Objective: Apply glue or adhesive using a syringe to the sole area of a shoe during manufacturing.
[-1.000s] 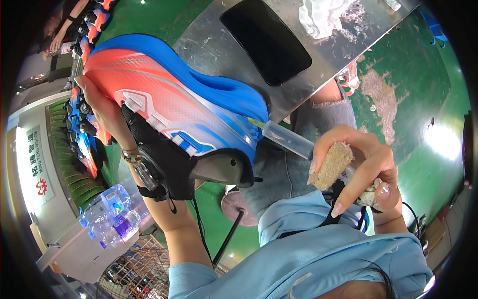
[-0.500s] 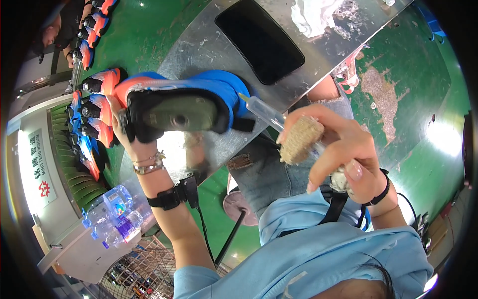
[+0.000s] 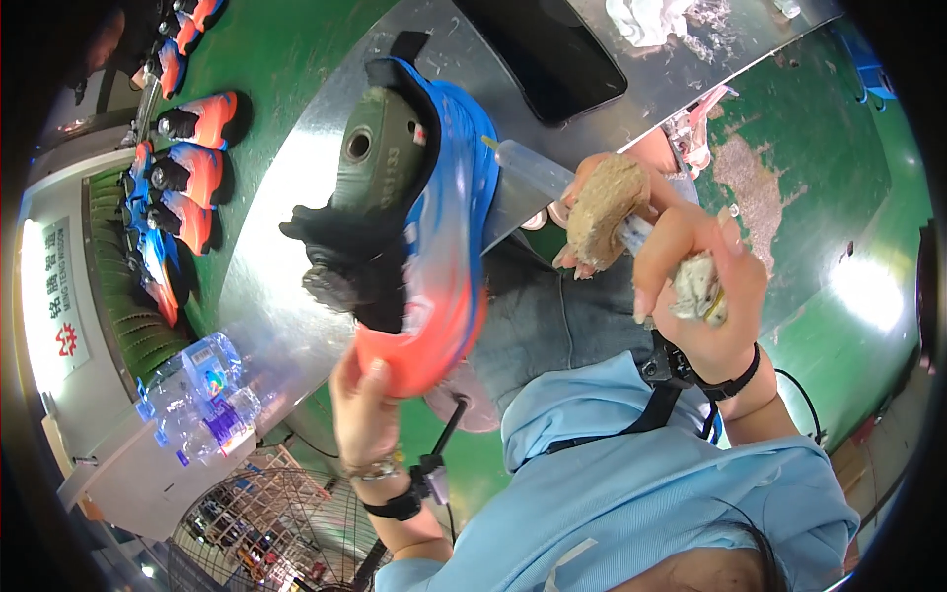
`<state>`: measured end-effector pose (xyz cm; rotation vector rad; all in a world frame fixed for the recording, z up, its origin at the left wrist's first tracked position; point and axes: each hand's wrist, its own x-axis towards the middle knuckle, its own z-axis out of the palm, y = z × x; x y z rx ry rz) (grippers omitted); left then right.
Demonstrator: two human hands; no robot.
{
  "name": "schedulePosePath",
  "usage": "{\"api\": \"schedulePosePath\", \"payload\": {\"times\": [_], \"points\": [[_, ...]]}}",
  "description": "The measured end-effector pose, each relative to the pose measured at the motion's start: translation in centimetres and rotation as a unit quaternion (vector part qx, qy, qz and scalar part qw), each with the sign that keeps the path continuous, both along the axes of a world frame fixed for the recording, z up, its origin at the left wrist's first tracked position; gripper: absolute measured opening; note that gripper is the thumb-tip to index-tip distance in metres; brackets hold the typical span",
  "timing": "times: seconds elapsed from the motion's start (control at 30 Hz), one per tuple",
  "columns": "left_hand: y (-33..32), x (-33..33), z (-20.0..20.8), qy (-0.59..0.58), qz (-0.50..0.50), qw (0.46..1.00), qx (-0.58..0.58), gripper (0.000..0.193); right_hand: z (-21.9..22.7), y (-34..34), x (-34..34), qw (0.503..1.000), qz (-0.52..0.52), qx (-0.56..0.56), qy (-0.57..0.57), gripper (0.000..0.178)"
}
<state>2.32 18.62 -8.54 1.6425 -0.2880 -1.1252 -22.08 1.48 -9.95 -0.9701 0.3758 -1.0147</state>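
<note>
My left hand (image 3: 363,419) grips a blue, white and orange sneaker (image 3: 449,227) by its orange toe, above the metal table (image 3: 286,237). Inside the shoe's opening sits a dark green shoe last (image 3: 380,148) with a round hole; the black tongue and laces hang out to the left. In my right hand (image 3: 705,257) is a tan, rough-faced block like a brush (image 3: 604,212), on a pale handle. A translucent tube (image 3: 533,170) with a thin yellow tip sticks out from the same fingers, pointing at the shoe's side. Against that palm lies a whitish stained wad (image 3: 698,286).
A large black phone-like slab (image 3: 547,59) lies on the table behind the shoe, with white crumpled cloth (image 3: 651,20) beyond it. Plastic bottles (image 3: 202,395) stand at the left. More sneakers (image 3: 192,173) line a rack at the far left, where a person shows blurred.
My left hand has turned the sneaker from sideways to heel-up, toe toward me, and now holds the toe end. The right hand keeps its tools, with the block tilted differently.
</note>
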Motion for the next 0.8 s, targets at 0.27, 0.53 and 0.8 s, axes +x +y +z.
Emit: {"api": "schedulePosePath", "payload": {"times": [0.27, 0.53, 0.8], "points": [[-2.3, -5.6, -2.5, 0.226, -0.051, 0.967, -0.109, 0.055, 1.6, 0.6, -0.5, 0.995, -0.006, 0.095, -0.027, 0.057], [-4.3, -7.5, -4.2, 0.337, -0.089, 0.921, -0.172, 0.064, 5.3, 2.0, -2.2, 0.973, -0.039, 0.219, 0.06, 0.062], [-9.6, -11.8, -5.7, 0.433, -0.142, 0.872, -0.179, 0.092, 7.1, 2.3, -6.2, 0.996, -0.027, 0.074, 0.031, 0.063]]}}
